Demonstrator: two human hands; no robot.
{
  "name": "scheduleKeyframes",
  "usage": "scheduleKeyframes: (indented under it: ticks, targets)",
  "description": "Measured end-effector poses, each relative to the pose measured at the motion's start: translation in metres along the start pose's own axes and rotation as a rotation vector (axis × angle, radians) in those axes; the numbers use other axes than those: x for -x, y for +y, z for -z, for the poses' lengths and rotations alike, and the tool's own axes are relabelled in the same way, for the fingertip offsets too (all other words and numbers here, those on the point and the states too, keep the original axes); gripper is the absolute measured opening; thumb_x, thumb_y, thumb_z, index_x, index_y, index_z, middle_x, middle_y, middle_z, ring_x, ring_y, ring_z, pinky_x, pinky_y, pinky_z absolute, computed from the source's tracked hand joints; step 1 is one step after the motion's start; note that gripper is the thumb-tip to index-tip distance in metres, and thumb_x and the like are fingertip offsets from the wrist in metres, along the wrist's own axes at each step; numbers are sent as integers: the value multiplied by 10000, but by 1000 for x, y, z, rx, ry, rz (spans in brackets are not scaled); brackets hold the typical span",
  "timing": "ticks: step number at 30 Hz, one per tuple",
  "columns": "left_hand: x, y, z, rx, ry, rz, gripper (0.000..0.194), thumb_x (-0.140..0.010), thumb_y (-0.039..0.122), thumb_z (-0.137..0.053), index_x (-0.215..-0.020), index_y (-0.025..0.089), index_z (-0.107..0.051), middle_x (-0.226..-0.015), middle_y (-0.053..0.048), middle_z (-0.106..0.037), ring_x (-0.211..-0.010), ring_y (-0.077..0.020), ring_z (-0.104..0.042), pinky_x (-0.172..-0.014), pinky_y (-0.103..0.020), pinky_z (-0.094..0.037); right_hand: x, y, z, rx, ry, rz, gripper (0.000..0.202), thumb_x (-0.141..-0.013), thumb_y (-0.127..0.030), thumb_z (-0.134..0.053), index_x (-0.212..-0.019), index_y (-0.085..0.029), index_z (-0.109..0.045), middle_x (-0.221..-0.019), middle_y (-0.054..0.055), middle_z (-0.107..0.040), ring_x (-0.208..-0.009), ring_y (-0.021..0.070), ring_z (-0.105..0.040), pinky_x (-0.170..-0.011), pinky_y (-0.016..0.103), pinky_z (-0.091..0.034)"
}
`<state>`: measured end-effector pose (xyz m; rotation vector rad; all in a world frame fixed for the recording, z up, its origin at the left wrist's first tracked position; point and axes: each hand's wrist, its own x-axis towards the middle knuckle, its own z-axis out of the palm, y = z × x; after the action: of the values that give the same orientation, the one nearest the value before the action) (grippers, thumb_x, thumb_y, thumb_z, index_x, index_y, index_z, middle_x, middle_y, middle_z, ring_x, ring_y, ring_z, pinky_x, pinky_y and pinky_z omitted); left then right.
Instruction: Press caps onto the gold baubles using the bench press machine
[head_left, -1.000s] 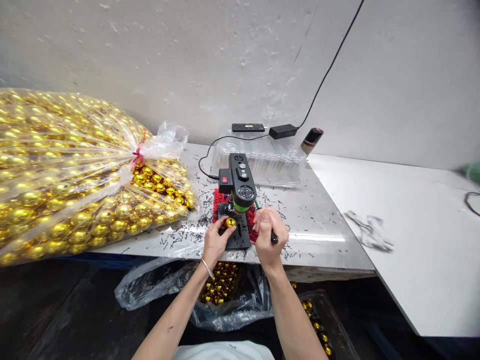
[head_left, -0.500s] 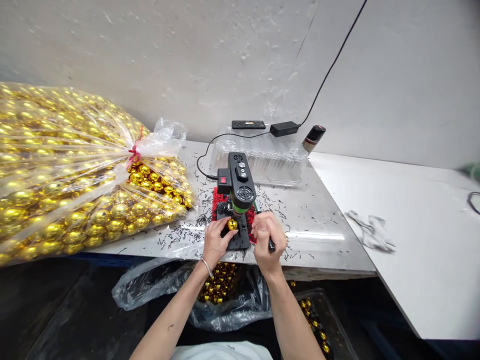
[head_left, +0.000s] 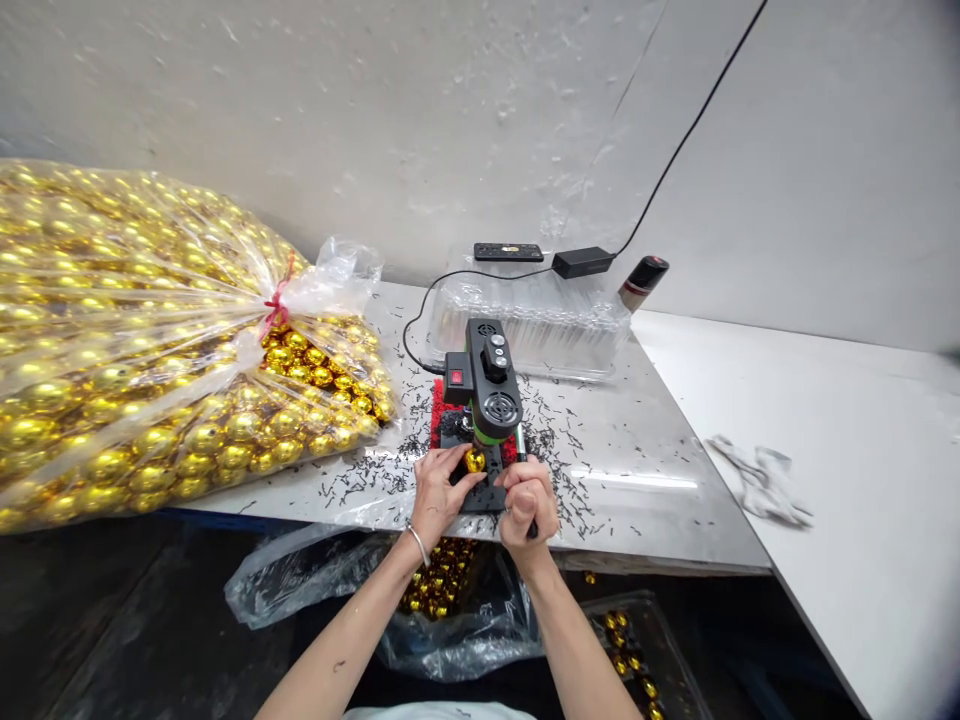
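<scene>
A small black bench press drill point(head_left: 495, 375) with a red switch stands on the table. Under its head, a shiny gold ball point(head_left: 475, 460) sits on the black base plate point(head_left: 484, 497). My left hand point(head_left: 441, 488) pinches the ball from the left and front with thumb and fingers. To the right, my right hand point(head_left: 529, 505) is wrapped round the drill's lever point(head_left: 533, 529), whose black grip end shows below the fist. The contact between drill head and ball is hard to make out.
Large clear bags of gold balls point(head_left: 150, 350) fill the left. Black shavings lie around the drill. Behind stand a clear plastic box point(head_left: 525, 320), a power adapter point(head_left: 583, 262) and a spray can point(head_left: 643, 282). White gloves point(head_left: 761, 480) lie right. An open bag of balls point(head_left: 442, 580) hangs below the edge.
The drill's head and the lever in my right hand have come down toward me, the head lower over the ball. My left hand stays on the ball. The whole view has shifted slightly.
</scene>
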<state>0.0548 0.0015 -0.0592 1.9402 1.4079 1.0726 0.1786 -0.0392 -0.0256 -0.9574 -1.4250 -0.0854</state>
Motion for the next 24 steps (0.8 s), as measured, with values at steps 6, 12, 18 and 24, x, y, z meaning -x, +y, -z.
scheduleKeyframes:
  ticks: [6, 12, 18, 24]
  targets:
    - [1, -2, 0, 3, 3, -24, 311, -844, 355, -687, -1132, 238, -698, -1022, -77, -730, -970, -252, -606, -909, -432, -439, 6, 8, -2, 9, -29, 69, 274, -963, -217, -339, -715, -220, -455, -722, 4, -537, -666, 156, -597, -767, 401, -509]
    - [-6, -4, -3, -5, 42, -45, 301, -820, 337, -714, -1106, 247, -705, -1006, -68, -735, -953, -251, -616, -894, -434, -456, -31, -16, 7, 29, -67, 78, 282, -951, -166, -363, -684, -216, -439, -686, 5, -521, -631, 136, -541, -599, 304, -449]
    - [49, 2, 9, -98, 114, -302, 355, -905, 271, -595, -1255, 213, -625, -1144, -107, -707, -1079, -270, -596, -927, -436, -454, -69, -47, 13, -34, -45, -176, 302, -962, -182, -411, -665, -203, -466, -683, -2, -515, -646, 123, -513, -598, 279, -405]
    - [120, -16, 22, -237, 66, -545, 488, -938, 443, -513, -1349, 182, -545, -1168, -145, -693, -1089, -277, -612, -894, -408, -466, -49, -41, 7, -72, 8, -229, 303, -960, -191, -422, -664, -198, -482, -691, -4, -515, -643, 129, -521, -610, 288, -404]
